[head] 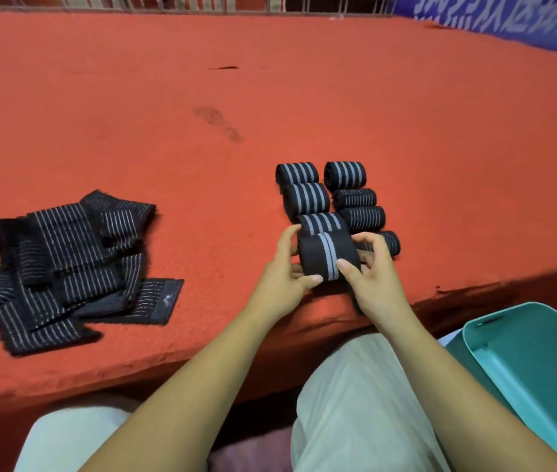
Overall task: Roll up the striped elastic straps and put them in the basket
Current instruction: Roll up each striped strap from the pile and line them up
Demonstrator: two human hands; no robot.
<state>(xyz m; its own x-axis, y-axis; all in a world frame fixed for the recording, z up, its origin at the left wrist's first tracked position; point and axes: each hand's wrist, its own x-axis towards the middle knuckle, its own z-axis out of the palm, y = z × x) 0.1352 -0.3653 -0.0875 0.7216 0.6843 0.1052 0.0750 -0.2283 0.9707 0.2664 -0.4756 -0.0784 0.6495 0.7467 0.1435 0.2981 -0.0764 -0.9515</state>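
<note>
Both hands hold a rolled black strap with grey stripes (328,255) just above the red surface near its front edge. My left hand (284,277) grips its left end, thumb under the roll. My right hand (372,270) grips its right end, thumb on the stripes. Behind it lie several finished rolls (328,195) in two rows. A heap of flat, unrolled striped straps (66,267) lies at the left. The teal basket (539,362) stands at the lower right, below the table edge; the part in view holds nothing.
The red cloth-covered table (270,97) stretches far back, with a dark stain (219,122) in the middle. A railing and a blue banner (508,15) border the far side. My legs in light trousers (355,403) are under the front edge.
</note>
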